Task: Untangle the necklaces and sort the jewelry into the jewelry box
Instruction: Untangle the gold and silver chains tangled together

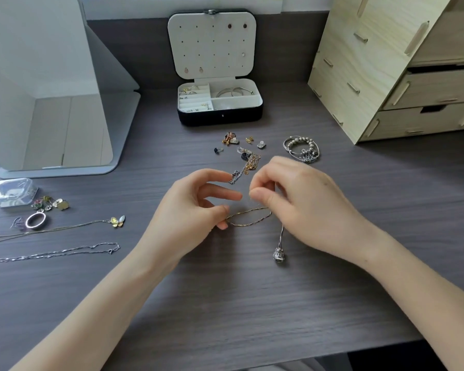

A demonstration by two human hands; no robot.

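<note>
Gold-toned thin chain (248, 216) is looped mid-table, strung between both hands, just above the dark wood-grain table (225, 303).

Left hand (196, 202): forearm comes in from the lower left, palm turned right. Thumb and a lower finger pinch the loop's left end; index and middle stick out straight, holding nothing.

Right hand (300, 202): forearm comes in from the lower right, back of hand up, wrist low. Thumb and index tips are pinched on a fine strand above the loop, and the other fingers curl under. The chain's right end runs beneath this hand. A silver pendant (278, 255) trails from it and lies on the table near the wrist.

Jewelry box (220, 117) is at the back centre with its lid up, studs on the lid panel, rings and bangles in the compartments.

Tangled pile (248, 160) of chains lies just beyond the fingertips, with loose earrings (229, 138) behind it and beaded bracelets (302, 149) to its right.

Far left are a butterfly necklace (117, 221) and a silver chain (65, 251), both laid out straight.
</note>
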